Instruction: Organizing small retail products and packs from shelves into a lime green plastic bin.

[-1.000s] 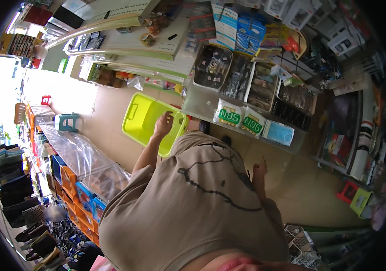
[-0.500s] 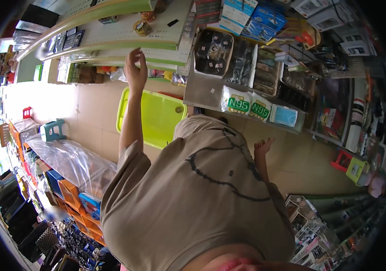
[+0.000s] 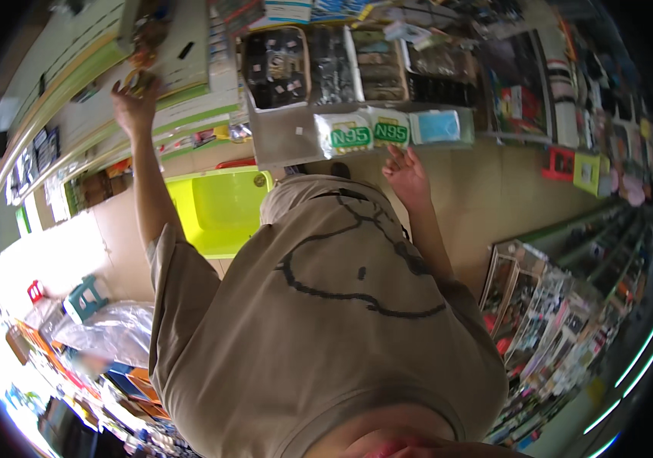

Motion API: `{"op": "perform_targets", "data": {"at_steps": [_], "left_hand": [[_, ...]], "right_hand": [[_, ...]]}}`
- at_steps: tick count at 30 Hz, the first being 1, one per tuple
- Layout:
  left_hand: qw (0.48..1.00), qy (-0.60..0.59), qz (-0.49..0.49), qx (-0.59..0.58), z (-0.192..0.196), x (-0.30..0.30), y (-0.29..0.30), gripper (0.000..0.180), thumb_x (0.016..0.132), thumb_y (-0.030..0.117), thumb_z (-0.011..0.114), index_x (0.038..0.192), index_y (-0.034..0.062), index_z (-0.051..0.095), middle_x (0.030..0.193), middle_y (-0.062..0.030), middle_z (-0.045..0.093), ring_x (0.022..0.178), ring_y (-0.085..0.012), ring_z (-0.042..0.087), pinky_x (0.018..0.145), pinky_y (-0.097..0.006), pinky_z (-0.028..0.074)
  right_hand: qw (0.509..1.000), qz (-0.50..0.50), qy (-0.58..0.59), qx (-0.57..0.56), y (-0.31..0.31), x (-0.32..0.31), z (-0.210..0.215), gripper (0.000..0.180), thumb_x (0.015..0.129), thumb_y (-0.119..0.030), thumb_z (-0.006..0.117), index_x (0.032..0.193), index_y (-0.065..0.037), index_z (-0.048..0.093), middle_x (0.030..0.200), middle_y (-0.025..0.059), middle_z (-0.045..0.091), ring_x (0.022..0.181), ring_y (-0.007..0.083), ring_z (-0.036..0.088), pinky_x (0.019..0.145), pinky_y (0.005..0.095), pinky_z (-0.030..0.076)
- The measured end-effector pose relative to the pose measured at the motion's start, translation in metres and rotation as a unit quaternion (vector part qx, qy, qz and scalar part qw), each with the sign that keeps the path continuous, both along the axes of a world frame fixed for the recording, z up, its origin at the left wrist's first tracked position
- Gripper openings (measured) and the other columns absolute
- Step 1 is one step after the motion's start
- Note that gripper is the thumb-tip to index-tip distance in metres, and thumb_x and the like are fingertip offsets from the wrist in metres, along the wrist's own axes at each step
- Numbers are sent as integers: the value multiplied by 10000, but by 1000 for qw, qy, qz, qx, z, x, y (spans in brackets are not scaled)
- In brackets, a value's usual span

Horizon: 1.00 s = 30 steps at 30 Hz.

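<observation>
My left hand (image 3: pixel 135 108) reaches up to the shelf at the upper left. Its thumb and fingers close round a small, round yellow-brown item (image 3: pixel 140 81), partly hidden by the fingers; its kind is unclear. Just beyond lies another small, round orange-brown item (image 3: pixel 143 58). Near the front edge of the counter, my right hand (image 3: pixel 407 177) hangs with loosely bent fingers apart and holds nothing. Closest to it are a white pack with green print (image 3: pixel 391 131) and a pack with a light blue panel (image 3: pixel 436 127). A similar white pack (image 3: pixel 345 136) sits further left.
Below the shelves stands a lime-green plastic tub (image 3: pixel 223 210) on the floor. Trays of dark small goods (image 3: pixel 274 67) line the counter (image 3: pixel 277 141). At the left are a teal stool (image 3: pixel 86 299) and plastic-covered goods (image 3: pixel 116 332); a crowded rack (image 3: pixel 548 320) stands right.
My left hand has moved onto the round yellow-brown item on the shelf. My right hand has risen toward the counter edge. The whole view has swung, shifting the shelves and counter leftward.
</observation>
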State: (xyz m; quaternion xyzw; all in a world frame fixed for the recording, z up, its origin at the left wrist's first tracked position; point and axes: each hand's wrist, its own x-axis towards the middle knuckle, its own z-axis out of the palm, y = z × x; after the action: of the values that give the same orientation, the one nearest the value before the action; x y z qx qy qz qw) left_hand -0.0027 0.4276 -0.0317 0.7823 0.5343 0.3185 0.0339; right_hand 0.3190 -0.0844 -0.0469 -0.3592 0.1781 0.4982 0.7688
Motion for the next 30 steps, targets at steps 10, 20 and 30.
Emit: {"op": "perform_targets", "data": {"at_steps": [10,20,30], "left_hand": [[999,-36,29,19,48,31,-45,780,715,541,799,1246,39,524,1169,-189,629,1046,-368,631,892,-458,494],[994,-80,-64,-48,117,79,-197,641,802,413,794,1271,73,520,1182,-147,635,1087,-275,615,955,-408,466],[982,-104,-60,-147,81,69,-334,610,814,236,804,1295,39,484,1147,-171,634,1040,-258,644,907,-376,495]], "right_hand": [[948,111,-98,282,1,-1,99,379,1066,-314,344,721,-161,311,750,-8,340,697,134,337,691,298,329],[931,139,-71,331,-24,19,108,208,1037,-271,401,906,-125,470,760,-8,381,688,129,348,673,295,326],[920,228,-65,312,-48,49,74,152,945,-69,498,1084,-117,535,755,-8,415,676,116,375,643,280,334]]}}
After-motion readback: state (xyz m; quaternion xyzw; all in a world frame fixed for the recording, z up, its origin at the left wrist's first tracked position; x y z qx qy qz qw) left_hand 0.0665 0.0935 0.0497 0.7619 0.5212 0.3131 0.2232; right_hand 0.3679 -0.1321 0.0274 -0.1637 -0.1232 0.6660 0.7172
